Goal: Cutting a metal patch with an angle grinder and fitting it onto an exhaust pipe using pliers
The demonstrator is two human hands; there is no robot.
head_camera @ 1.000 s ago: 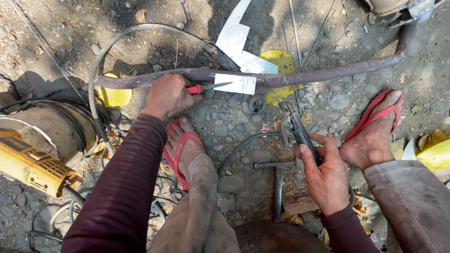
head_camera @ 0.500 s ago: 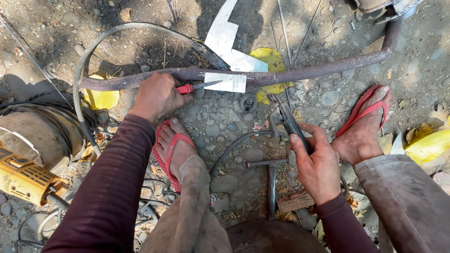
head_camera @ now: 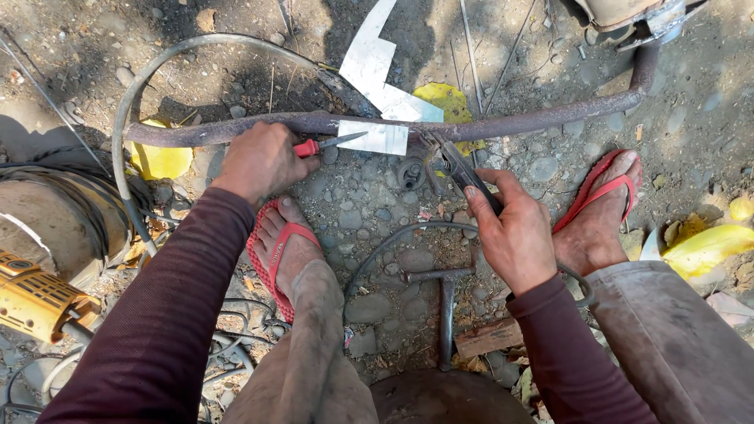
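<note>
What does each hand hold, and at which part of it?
The left hand grips a red-handled screwdriver by its handle. The right hand grips dark metal pliers by the handles.

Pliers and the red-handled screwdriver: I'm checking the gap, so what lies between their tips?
In the head view, a small shiny metal sheet wrapped on the rusty pipe lies between the screwdriver and the pliers.

A yellow power tool [head_camera: 35, 302] is seen at the left edge, beside a grey curved hose [head_camera: 126, 126]. Yellow fallen leaves [head_camera: 161, 161] are scattered over the stony ground [head_camera: 377, 204]. A rusty T-shaped metal bar [head_camera: 444, 302] is laid near the bottom.
</note>
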